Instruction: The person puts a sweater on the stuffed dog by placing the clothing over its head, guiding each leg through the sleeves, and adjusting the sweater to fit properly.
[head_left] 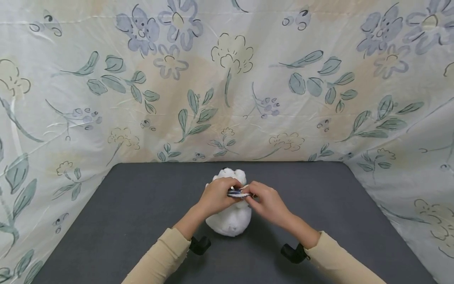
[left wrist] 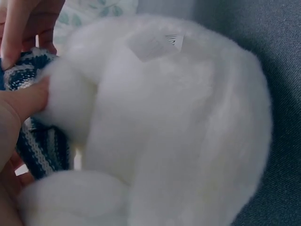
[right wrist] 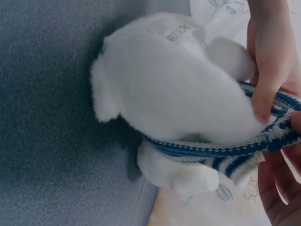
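Observation:
A white plush toy (head_left: 229,221) sits on the dark table, its head tipped toward the far side and its ears partly behind the hands. A blue and white striped knitted garment (right wrist: 207,149) is partly on it; in the right wrist view its edge runs along the toy's body and a striped part circles a limb. My left hand (head_left: 220,194) pinches the knit beside the toy, its thumb (left wrist: 33,98) against the white fur. On the other side, my right hand (head_left: 268,203) pinches the knit's edge, fingertips close to the left ones. The toy's face is hidden.
The dark grey table (head_left: 149,205) extends around the toy. Behind and at both sides hangs a floral cloth (head_left: 230,98). A printed white label (right wrist: 178,34) sticks out of the toy's fur. Black wrist cameras (head_left: 200,245) sit below both hands.

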